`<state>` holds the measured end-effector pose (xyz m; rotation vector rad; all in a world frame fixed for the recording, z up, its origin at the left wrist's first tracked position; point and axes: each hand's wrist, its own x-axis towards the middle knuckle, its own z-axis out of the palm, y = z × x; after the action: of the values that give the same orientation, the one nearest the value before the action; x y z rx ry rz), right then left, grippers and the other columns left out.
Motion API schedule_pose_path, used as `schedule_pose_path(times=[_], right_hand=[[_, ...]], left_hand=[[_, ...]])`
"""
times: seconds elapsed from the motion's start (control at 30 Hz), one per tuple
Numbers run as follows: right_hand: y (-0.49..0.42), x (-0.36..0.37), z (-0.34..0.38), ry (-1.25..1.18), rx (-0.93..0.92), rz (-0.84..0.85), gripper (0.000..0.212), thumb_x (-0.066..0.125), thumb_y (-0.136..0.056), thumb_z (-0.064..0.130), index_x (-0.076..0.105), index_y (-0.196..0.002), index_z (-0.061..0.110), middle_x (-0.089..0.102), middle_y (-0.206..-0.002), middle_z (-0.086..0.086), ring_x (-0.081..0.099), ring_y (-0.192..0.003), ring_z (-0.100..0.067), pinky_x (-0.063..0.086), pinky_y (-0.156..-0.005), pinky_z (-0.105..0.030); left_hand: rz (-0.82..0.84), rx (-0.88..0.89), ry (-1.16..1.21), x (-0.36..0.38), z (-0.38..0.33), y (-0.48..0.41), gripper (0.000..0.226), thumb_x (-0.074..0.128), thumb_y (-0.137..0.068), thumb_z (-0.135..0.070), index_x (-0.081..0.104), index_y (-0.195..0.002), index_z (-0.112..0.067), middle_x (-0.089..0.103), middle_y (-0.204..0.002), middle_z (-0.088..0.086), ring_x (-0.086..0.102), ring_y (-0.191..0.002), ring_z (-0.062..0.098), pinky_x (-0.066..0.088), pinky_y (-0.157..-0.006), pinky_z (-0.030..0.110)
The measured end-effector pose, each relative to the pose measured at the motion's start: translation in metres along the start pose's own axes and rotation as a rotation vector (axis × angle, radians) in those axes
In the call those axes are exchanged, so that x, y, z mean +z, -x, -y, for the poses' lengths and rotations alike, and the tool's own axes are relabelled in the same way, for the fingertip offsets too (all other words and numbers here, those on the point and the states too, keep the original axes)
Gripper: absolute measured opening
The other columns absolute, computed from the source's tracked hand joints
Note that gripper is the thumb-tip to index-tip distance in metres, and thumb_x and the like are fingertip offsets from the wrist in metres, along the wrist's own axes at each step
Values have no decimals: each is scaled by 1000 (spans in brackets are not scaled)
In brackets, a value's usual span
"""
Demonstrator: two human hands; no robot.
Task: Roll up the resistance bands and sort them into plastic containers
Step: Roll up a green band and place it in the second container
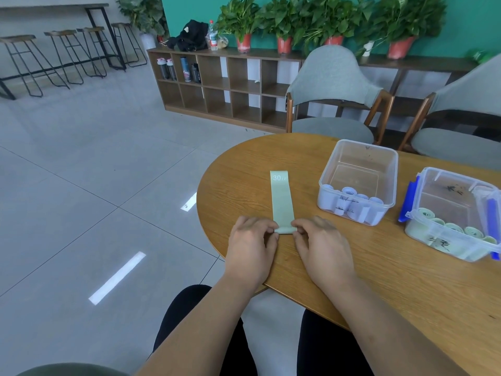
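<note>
A pale green resistance band (282, 199) marked "30 LB" lies flat on the wooden table (352, 267), stretching away from me. Its near end is curled into a small roll. My left hand (250, 248) pinches the roll's left end and my right hand (322, 245) pinches its right end. A clear plastic container (357, 158) to the right holds several rolled pale blue bands (352, 204). Further right, a second clear container (447, 183) with blue clips holds several rolled green bands (458, 230).
The table's rounded left edge (200, 202) is close to my left hand, with tiled floor beyond. Two grey chairs (333, 99) stand behind the table. A low wooden shelf (225, 85) with potted plants runs along the back wall.
</note>
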<state>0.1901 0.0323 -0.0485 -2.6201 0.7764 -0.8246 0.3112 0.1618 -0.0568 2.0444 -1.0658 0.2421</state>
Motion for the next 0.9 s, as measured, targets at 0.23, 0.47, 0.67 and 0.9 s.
schedule_pose_path(times=[0.23, 0.47, 0.67, 0.9], right_hand=[[-2, -5, 0, -161, 89, 5, 17, 74, -90, 24, 69, -105, 30, 69, -88, 15, 61, -76, -5, 54, -71, -33], [-2, -5, -4, -195, 92, -2, 12, 75, -90, 24, 73, -99, 33, 68, -87, 18, 55, -71, 4, 53, -71, -28], [-2, -2, -6, -154, 61, -12, 16, 77, -91, 27, 78, -106, 32, 64, -91, 19, 50, -75, 1, 52, -70, -27], [-2, -2, -10, -205, 78, 2, 22, 82, -87, 19, 81, -107, 29, 68, -90, 19, 53, -69, 8, 41, -70, -12]], left_hand=[[18, -49, 79, -3, 0, 1, 13, 78, -93, -25, 76, -105, -30, 70, -91, -21, 58, -100, 6, 55, -86, 33], [33, -45, 87, -5, 0, 2, 12, 77, -92, -25, 76, -102, -31, 69, -89, -22, 57, -102, 3, 54, -87, 30], [5, -23, 33, -2, 0, 2, 18, 78, -89, -22, 76, -106, -27, 70, -97, -20, 55, -100, 6, 51, -87, 27], [30, -53, 45, -3, 1, 1, 18, 78, -90, -24, 77, -107, -30, 71, -98, -22, 57, -101, 4, 51, -87, 24]])
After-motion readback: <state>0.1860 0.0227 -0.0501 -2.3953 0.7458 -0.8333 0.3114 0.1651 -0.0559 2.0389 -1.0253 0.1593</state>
